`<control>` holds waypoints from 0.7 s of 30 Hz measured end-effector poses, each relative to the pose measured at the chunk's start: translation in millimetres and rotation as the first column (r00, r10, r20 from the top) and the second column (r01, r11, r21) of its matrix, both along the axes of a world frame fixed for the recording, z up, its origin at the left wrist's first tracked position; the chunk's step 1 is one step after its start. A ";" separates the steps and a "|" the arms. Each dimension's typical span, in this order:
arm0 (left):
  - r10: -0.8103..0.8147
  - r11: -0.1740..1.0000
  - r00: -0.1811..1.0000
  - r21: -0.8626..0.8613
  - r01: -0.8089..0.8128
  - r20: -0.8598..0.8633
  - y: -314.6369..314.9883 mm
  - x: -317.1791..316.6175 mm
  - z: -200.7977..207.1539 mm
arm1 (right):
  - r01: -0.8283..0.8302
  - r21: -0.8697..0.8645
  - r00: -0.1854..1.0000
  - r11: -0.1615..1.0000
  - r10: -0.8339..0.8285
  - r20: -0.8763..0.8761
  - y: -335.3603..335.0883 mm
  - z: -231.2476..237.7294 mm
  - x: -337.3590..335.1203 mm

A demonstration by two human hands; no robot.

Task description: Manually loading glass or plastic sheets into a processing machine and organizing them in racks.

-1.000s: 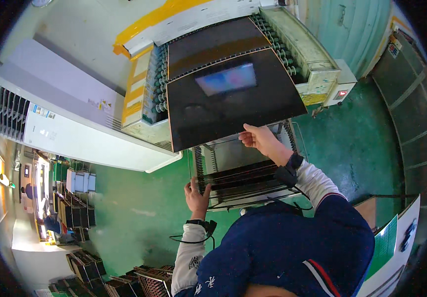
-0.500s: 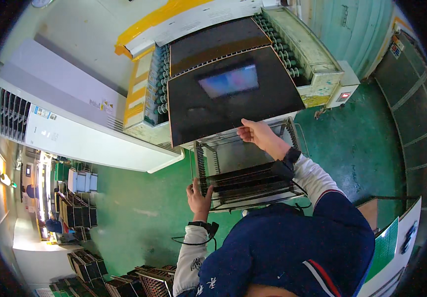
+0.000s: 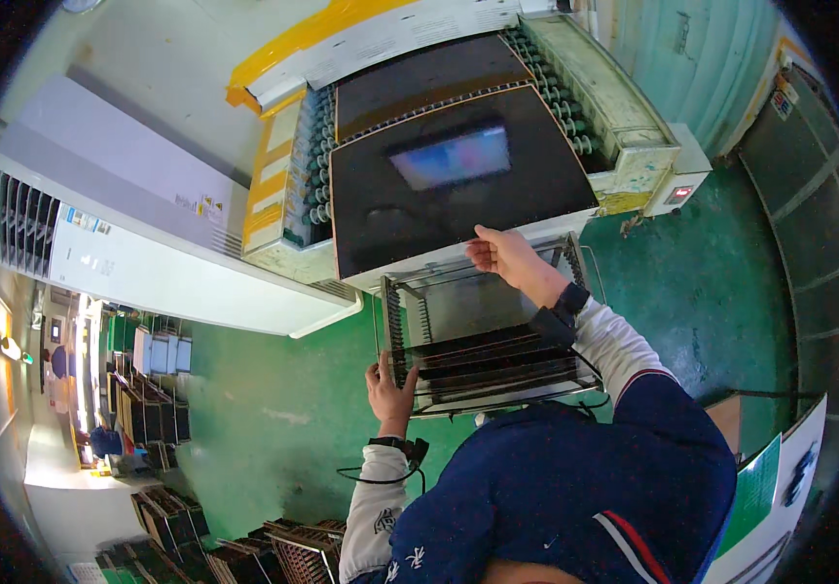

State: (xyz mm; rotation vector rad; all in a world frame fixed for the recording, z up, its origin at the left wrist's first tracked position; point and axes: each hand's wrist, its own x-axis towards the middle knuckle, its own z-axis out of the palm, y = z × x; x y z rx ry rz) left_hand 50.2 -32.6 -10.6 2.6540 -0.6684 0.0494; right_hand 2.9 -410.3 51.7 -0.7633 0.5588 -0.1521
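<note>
A large black panel lies flat on the roller bed of a machine, its front edge towards me. My right hand is at that front edge, thumb near the top surface and the other fingers curled at the edge. Below stands a metal rack with toothed side rails, holding several dark boards in its near part. My left hand is at the rack's left side, thumb and fingers on either side of its rail. A second dark panel lies farther in on the rollers.
Green rollers line both sides of the bed. A tall white air conditioner is at left, a control box at right. Racks of dark boards stand on the green floor at left. A white-and-green board is at lower right.
The black panel has slid slightly away from me on the rollers, and my right hand has moved a little forward with it. My left hand stays at the rack.
</note>
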 end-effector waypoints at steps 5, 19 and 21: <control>-0.001 0.999 1.000 0.032 0.000 0.003 2.4 0.0 -2.1 | 0.030 0.001 1.000 1.000 -0.030 0.007 2.2 8.8 3.1; 0.027 0.994 0.999 0.110 -0.022 -0.038 0.9 -2.0 4.9 | 0.004 -0.070 1.000 0.998 -0.002 0.027 -18.2 2.2 22.7; 0.007 0.997 1.000 0.072 -0.005 -0.029 2.8 -0.6 2.2 | -0.001 -0.077 0.999 0.997 0.004 0.038 -21.3 1.6 24.0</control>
